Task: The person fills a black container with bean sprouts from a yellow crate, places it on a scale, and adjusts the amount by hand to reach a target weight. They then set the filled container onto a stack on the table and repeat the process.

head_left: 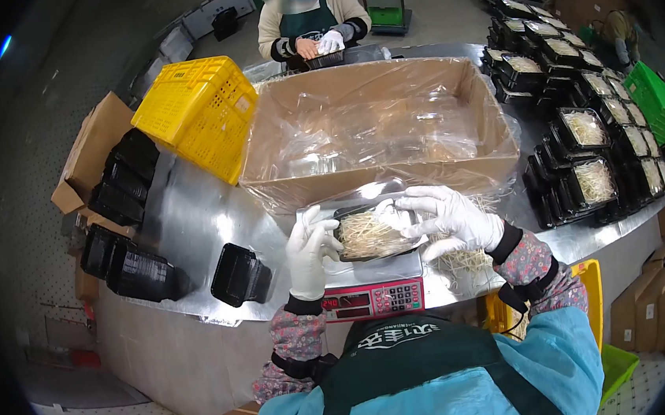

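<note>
A black tray of pale sprouts [370,234] rests on a scale [374,300] with a red front panel and lit digits. My left hand [312,250], in a white glove, touches the tray's left side with its fingers bent. My right hand [454,219], also gloved, reaches over the tray's right side, thumb and fingers apart; white material shows under its fingertips, too unclear to name. Loose sprouts [464,263] lie on the metal table right of the scale.
A plastic-lined cardboard box [377,178] stands beyond the scale. Empty black trays [237,275] and a yellow crate [196,113] are at left; filled trays [583,129] are stacked at right. Across the table, a co-worker [315,23] handles a black tray [325,59].
</note>
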A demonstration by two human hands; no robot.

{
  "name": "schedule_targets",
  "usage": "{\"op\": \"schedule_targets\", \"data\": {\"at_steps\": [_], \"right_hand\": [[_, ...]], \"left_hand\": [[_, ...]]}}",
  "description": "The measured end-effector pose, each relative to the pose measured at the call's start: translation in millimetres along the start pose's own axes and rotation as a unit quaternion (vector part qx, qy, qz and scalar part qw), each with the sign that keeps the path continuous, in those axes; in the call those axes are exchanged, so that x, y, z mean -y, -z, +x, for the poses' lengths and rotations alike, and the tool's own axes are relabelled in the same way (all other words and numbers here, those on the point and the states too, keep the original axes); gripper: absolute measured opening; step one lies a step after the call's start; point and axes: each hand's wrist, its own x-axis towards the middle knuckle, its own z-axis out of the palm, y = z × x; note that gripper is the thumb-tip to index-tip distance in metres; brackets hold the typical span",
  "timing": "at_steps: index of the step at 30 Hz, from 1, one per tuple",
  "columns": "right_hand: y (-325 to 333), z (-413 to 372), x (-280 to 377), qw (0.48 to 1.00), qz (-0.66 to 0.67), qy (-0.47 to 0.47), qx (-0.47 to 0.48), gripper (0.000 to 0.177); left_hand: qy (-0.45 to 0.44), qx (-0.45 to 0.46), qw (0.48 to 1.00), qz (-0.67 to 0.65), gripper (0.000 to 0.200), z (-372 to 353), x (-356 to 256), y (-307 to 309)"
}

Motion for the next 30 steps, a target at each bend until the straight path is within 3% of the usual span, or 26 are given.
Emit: {"op": "schedule_targets", "data": {"at_steps": [3, 4, 6, 7, 10, 11, 12, 14, 16, 18, 20, 21, 25, 27, 30], "right_hand": [[-24.5, -23.3, 14.7, 0.972, 0.106, -0.193, -0.079, 0.066], [-44.1, -33.2, 14.0, 0.941, 0.158, -0.274, -0.124, 0.069], [-78.3, -45.2, 6.9, 0.817, 0.343, -0.437, -0.157, 0.068], [-86.5, -42.3, 1.8, 0.823, 0.308, -0.451, -0.155, 0.061], [-114.8, -36.3, -23.5, 0.853, 0.154, -0.469, -0.169, 0.045], [-134.7, -40.1, -42.8, 0.886, 0.040, -0.414, -0.207, 0.037], [-135.6, -34.3, -45.7, 0.882, -0.002, -0.448, -0.148, 0.037], [-140.0, -20.2, -50.3, 0.856, -0.084, -0.509, -0.028, 0.039], [-155.8, -26.5, -57.8, 0.858, -0.013, -0.503, -0.101, 0.037], [-164.1, -32.7, -61.9, 0.852, 0.050, -0.497, -0.156, 0.031], [-186.1, -43.2, -79.4, 0.766, 0.303, -0.516, -0.235, 0.020], [-188.9, -43.2, -81.4, 0.700, 0.422, -0.510, -0.268, 0.016], [-194.3, -38.4, -77.6, 0.635, 0.458, -0.515, -0.349, 0.009], [-198.5, -40.2, -80.1, 0.643, 0.453, -0.506, -0.355, 0.008], [-200.7, -46.5, -80.7, 0.651, 0.448, -0.510, -0.340, 0.012]], "left_hand": [[-0.010, 0.010, 1.000, 0.001, 0.050, -2.1, 24.2, 1.9], [-0.019, 0.024, 1.000, 0.000, 0.051, -3.9, 35.4, -0.3], [-0.036, 0.052, 0.998, 0.000, 0.053, -5.9, 55.3, -6.4], [-0.005, 0.049, 0.998, 0.024, 0.053, -3.8, 56.9, -10.4], [-0.123, 0.058, 0.970, 0.200, 0.046, 44.9, 105.0, 19.4], [-0.125, 0.011, 0.962, 0.244, 0.037, 50.5, 91.9, 12.2], [-0.155, -0.006, 0.931, 0.331, 0.035, 65.7, 89.1, 14.3], [-0.264, -0.029, 0.791, 0.551, 0.032, 76.1, 85.0, 22.2], [-0.165, -0.001, 0.892, 0.420, 0.030, 93.0, 123.3, 49.0], [-0.072, 0.018, 0.955, 0.288, 0.029, 93.9, 141.2, 59.7], [0.011, 0.025, 0.986, 0.162, 0.028, 88.8, 146.4, 60.2], [0.039, 0.025, 0.993, 0.106, 0.025, 88.7, 146.5, 60.2], [0.051, -0.003, 0.998, 0.032, 0.018, 95.2, 156.6, 57.8], [0.054, -0.021, 0.998, 0.022, 0.016, 92.7, 155.4, 52.8], [0.002, -0.041, 0.993, 0.108, 0.017, 90.5, 153.3, 49.5]]}}
